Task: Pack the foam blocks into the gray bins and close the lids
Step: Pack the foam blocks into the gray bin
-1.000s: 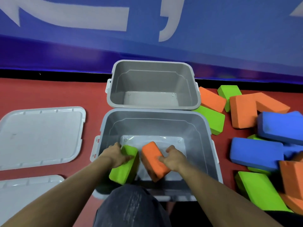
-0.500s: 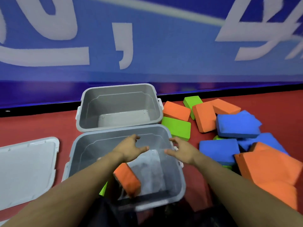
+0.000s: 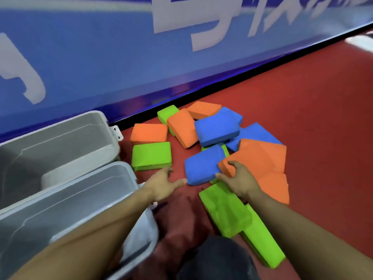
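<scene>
Blue wall (image 3: 101, 63) with white lettering runs along the back; red floor (image 3: 312, 118) below it.

Two gray bins at left, lids off and none in view. Far bin (image 3: 60, 142) sits against the wall; near bin (image 3: 70, 209) just in front, rims close or touching. Left forearm crosses over the near bin's corner, so its contents cannot be read. Bins placed beside the pile, likely to keep the carry short.

Foam blocks lie in a loose heap on the floor right of the bins, some overlapping, some tilted on their neighbours. Flat slabs, rounded edges, matte, slightly dimpled surface; probably light and squashy. Orange block (image 3: 260, 156) is the biggest showing, with another orange slab below it. Long green block (image 3: 226, 211) lies nearest the person, a second green one partly under it. Green block (image 3: 151, 156) sits alone near the bins.

Blue block (image 3: 203, 164) is between the two hands and looks like the next pick.

Right hand (image 3: 240, 180): fingers curled over the meeting edges of the blue and orange blocks; whether it has a hold, cannot tell.

Left hand (image 3: 163, 183): fingers straight, spread, holding nothing, fingertips just at the blue block's near corner.

Packing judged early; most blocks not yet in.
</scene>
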`<state>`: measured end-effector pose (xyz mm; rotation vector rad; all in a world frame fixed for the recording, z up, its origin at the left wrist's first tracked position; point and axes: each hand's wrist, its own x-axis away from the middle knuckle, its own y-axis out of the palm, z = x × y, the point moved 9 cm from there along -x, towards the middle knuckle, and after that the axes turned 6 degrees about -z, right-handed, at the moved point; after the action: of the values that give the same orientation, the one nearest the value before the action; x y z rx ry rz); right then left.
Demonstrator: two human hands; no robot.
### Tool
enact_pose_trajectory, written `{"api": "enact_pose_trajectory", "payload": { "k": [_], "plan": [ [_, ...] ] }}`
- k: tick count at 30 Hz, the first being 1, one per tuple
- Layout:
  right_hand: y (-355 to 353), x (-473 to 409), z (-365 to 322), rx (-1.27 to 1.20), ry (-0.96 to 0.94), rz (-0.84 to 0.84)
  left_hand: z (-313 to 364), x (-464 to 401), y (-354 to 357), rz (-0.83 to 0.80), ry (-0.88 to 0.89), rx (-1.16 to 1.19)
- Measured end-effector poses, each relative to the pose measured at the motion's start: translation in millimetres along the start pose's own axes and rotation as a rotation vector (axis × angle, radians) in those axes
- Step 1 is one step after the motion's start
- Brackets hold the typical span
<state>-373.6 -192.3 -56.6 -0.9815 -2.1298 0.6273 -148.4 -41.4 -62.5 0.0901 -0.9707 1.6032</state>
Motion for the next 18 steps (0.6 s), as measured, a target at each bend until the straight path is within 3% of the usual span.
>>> {"api": "enact_pose_trajectory", "payload": {
  "k": [9,18],
  "plan": [
    [-22.4,-21.8,143.8,-0.165,0.232,0.134,49.2,-119.1,139.9,-0.122,-0.096,0.247],
    [40.2,-33.9,236.3,-0.254,0.464,0.094,48.1,-191.6,203.2,-0.120,-0.204,0.512]
  ]
}}
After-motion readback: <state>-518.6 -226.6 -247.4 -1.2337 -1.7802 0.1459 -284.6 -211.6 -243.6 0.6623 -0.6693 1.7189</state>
